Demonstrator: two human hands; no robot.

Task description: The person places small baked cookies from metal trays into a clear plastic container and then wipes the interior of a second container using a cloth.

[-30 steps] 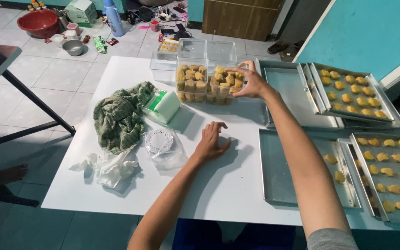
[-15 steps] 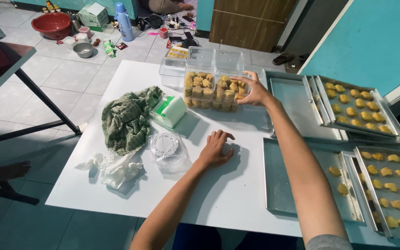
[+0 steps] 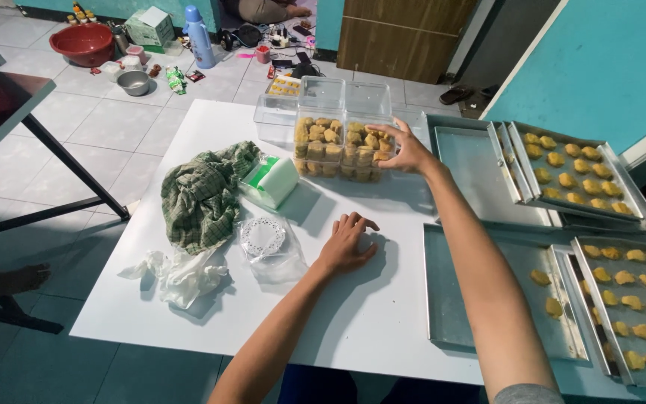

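Unmoved: right hand [image 3: 405,153] fingers curled on cookie box [image 3: 366,152] | left hand [image 3: 347,245] flat, fingers spread on table [image 3: 353,329]

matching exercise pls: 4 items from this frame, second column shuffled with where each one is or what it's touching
Column 1:
1. right hand
2. left hand
3. checked cloth
4. red basin

Column 2:
A. on the tiled floor, far left
B. flat on the white table, palm down
C. crumpled on the table's left part
D. on the clear cookie box

Pairs: 1-D, 2-B, 3-C, 4-A
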